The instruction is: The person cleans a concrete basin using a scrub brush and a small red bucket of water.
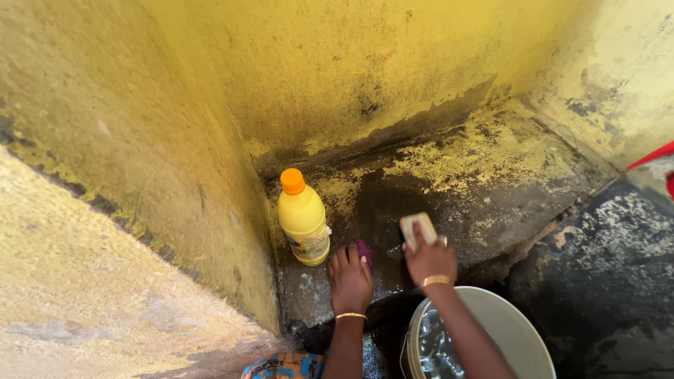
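Head view, looking straight down into a grimy corner where yellow walls (140,140) meet a wet, dark floor (477,182) with flaking yellow paint. The left hand (349,279) is pressed flat on the floor, fingers together and pointing away, and a purple thing (364,250), perhaps a cloth or sponge, peeks out just beyond its fingertips on the right side; whether the hand grips it or only rests on it, I cannot tell. The right hand (430,260) is just to the right, closed around a pale rectangular block (418,230), maybe a soap bar or scrubbing block, held down against the wet floor. Both wrists carry thin gold bangles. To the left of the left hand, tucked into the corner against the wall, a yellow bottle (303,223) with an orange cap stands upright, close to the hand but apart from it. Near the person, under the right forearm, sits a white bucket (516,330) with water in it. At the far right edge, a red thing (656,156) just shows.
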